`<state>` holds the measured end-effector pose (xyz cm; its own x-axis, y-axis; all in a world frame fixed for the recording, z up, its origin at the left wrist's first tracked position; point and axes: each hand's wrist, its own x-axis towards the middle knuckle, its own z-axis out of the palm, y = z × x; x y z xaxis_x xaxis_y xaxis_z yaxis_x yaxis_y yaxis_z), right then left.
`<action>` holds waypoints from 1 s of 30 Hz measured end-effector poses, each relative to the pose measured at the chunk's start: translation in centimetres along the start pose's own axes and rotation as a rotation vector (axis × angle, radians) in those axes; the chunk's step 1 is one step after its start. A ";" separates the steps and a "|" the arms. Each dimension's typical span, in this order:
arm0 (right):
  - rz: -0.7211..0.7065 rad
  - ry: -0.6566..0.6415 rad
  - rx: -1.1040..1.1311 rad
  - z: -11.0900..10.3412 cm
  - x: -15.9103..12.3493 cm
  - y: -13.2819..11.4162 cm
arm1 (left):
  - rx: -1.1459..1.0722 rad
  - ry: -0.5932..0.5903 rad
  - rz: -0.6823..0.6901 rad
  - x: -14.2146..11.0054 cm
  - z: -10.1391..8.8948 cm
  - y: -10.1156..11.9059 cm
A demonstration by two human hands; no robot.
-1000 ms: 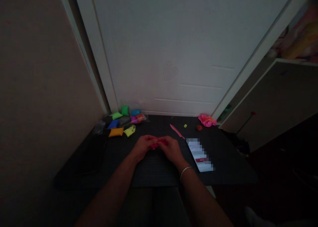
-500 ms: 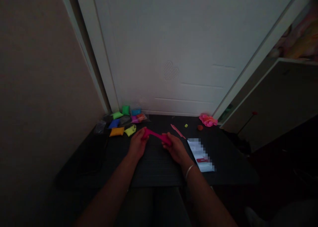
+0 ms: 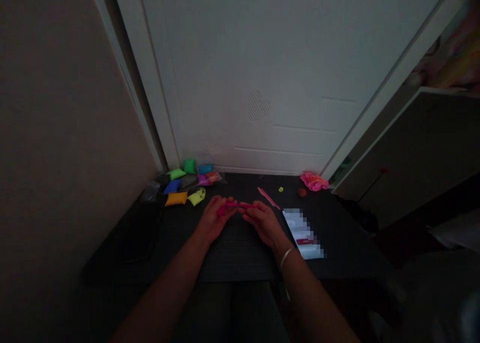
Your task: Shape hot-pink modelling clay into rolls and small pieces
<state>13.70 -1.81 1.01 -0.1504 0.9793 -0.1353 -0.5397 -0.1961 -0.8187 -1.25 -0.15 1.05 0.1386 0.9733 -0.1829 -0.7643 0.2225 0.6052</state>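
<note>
A: What could go wrong with the soft pink piece (image 3: pixel 221 211), pictured between two bare hands above a dark tabletop (image 3: pixel 232 263)?

B: It could be torn at its thin middle, should it be pulled too fast or unevenly by the left hand (image 3: pixel 212 224) and the right hand (image 3: pixel 267 224). Bits could also be left stuck to the fingers, if it is tacky.

A: How is it gripped?

B: An end is pinched in each hand, with the fingertips drawn in around it; how firmly cannot be told.

A: And what has been changed?

B: Half a second earlier, a longer strand was stretched between hands held wider apart; now the bare span is shortened. The pink sticks (image 3: pixel 268 198) and lit screen (image 3: pixel 300 238) are left in place, while a blurred pale shape (image 3: pixel 457 233) is newly seen at far right.
</note>
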 end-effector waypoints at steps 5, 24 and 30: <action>-0.004 -0.021 0.019 0.0 -0.2 -0.3 | -0.062 0.012 -0.019 0.0 0.3 0.2; -0.031 0.085 0.162 -0.5 0.2 -0.6 | -0.092 0.141 0.024 0.6 -0.4 0.9; -0.102 0.030 0.021 0.3 0.0 -0.8 | 0.290 0.100 0.158 0.4 0.1 -0.3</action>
<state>13.90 -1.68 1.82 -0.0687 0.9952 -0.0690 -0.5683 -0.0959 -0.8172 -0.86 0.13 0.87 -0.0409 0.9899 -0.1355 -0.5586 0.0898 0.8245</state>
